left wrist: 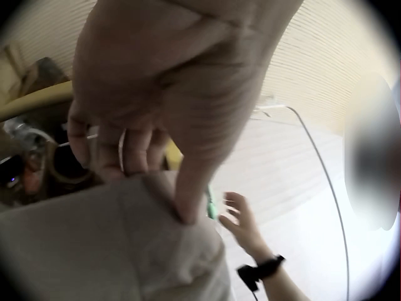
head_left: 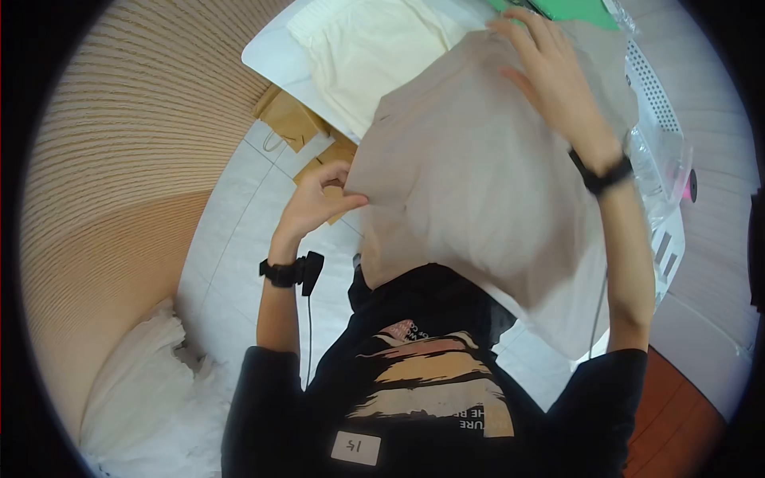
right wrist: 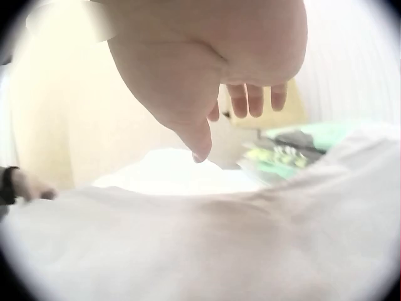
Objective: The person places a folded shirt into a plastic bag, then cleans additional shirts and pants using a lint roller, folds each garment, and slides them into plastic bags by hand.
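Note:
A large greyish-beige cloth spreads over the white table and hangs down in front of the person's body. My left hand pinches its left edge; in the left wrist view the thumb lies on top of the cloth and the fingers reach behind it. Over the far part of the cloth is my right hand, its fingers spread and loosely bent, holding nothing. The right wrist view has this hand raised above the cloth. A cream garment with a gathered waistband lies beyond the cloth's left side.
Brown paper bags stand below the table's left edge. Green packaging lies at the far right, with clear plastic along the right side. White crumpled material sits on the floor at lower left, by a ribbed wall.

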